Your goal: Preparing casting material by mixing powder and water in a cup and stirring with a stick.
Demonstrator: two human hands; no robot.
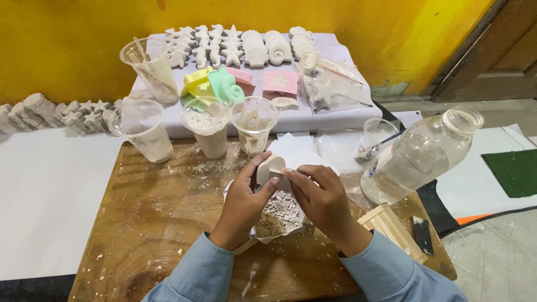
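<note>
My left hand (241,202) grips a small white plaster cast (269,168), shell-shaped, held upright above the wooden board (156,212). My right hand (323,199) presses a thin tool against the cast's right edge; the tool is mostly hidden by the fingers. Below both hands lies a sheet of paper heaped with white plaster crumbs (279,210). Both sleeves are light blue.
Three clear plastic cups (204,127) with plaster residue stand at the board's far edge, a fourth (151,70) behind. A clear open bottle (420,154) leans at right, near a small cup (376,137). Coloured moulds (218,85), rows of white casts (240,45) and wooden sticks (389,223) surround.
</note>
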